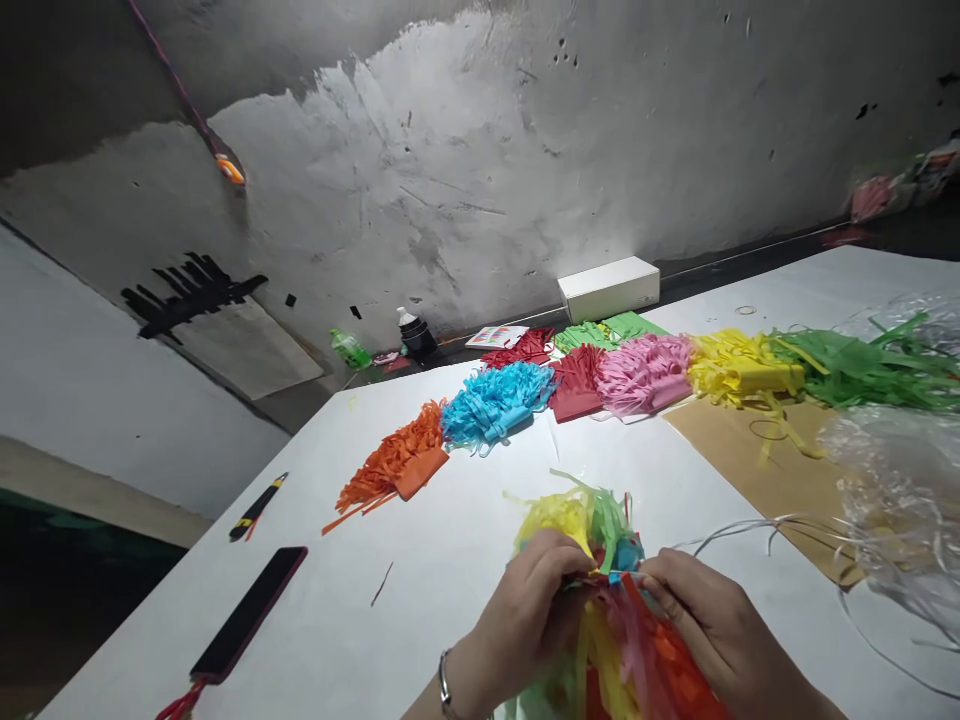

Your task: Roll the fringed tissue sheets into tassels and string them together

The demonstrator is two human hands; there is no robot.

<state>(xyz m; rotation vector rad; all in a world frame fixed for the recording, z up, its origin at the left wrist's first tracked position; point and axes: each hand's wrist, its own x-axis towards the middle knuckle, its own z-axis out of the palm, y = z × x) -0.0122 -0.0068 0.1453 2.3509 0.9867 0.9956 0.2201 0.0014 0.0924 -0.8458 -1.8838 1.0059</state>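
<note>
A multicoloured bundle of fringed paper strips, yellow, green, blue, pink, orange and red, is pinched at its middle between both hands near the table's front edge. My left hand, with a bracelet on the wrist, grips the bundle from the left. From the right, my right hand grips the same waist of the bundle. Loose fringe ends fan out above the hands and hang down between them.
On the white table lies a row of fringed paper piles: orange, blue, red, pink, yellow, green. A phone and a pen lie left; clear plastic, brown card and a white box right.
</note>
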